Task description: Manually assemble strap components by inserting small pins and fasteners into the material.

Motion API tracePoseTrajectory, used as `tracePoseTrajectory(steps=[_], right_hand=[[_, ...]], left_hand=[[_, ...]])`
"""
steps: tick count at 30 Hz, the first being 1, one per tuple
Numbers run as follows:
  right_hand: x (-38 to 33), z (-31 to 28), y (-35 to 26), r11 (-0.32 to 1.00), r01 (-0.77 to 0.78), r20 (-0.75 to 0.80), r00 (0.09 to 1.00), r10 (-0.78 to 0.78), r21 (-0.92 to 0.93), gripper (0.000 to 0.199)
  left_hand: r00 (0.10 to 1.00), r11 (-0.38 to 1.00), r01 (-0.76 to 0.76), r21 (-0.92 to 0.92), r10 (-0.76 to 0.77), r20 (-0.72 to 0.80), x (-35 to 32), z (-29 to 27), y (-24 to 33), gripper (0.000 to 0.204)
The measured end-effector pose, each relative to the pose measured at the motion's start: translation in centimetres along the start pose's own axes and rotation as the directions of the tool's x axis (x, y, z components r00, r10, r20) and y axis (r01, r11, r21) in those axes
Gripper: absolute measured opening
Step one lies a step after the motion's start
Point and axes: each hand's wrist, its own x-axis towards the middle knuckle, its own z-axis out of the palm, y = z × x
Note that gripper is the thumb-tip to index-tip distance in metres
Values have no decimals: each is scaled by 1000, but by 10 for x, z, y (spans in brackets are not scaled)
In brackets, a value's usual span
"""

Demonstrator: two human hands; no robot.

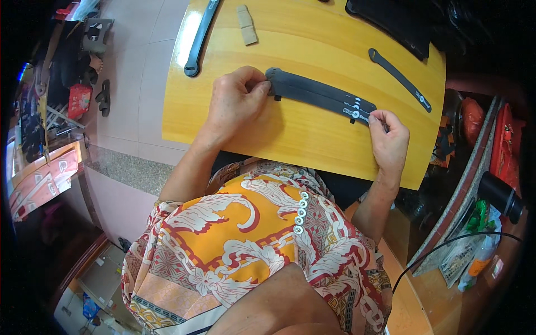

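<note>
Fingers (252, 73) of left hand (235, 100) and right hand (391, 142) pinch flat, matte, overlapping, round-ended dark straps (315, 92).

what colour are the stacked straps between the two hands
The straps are dark grey, seen in the head view.

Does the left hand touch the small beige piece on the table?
No, the beige piece lies apart on the table, while the left hand holds one end of the dark strips.

the top edge cuts off one dark strap (199, 43); the right hand (389, 142) hides a corner of stacked straps (318, 92).
</note>
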Motion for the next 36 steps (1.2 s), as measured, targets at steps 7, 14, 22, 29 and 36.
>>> tracePoseTrajectory(steps=[7, 14, 22, 29, 36], right_hand=[[2, 3, 4, 999, 2, 1, 1000, -2, 44, 10], [2, 4, 3, 1000, 0, -40, 999, 0, 3, 10], [2, 6, 9, 999, 47, -73, 996, -49, -23, 8], [1, 10, 2, 992, -2, -99, 995, -10, -122, 7], [4, 11, -7, 949, -18, -103, 995, -15, -316, 13]], left_hand=[[1000, 999, -6, 35, 7, -20, 3, -1, 2, 10], [1000, 993, -23, 120, 23, -3, 1, -2, 8, 9], [999, 991, -18, 130, 23, -41, -1, -2, 9, 10], [999, 992, 15, 126, -10, -39, 0, 0, 11, 9], [999, 958, -33, 286, 33, 8, 7, -5, 14, 14]])
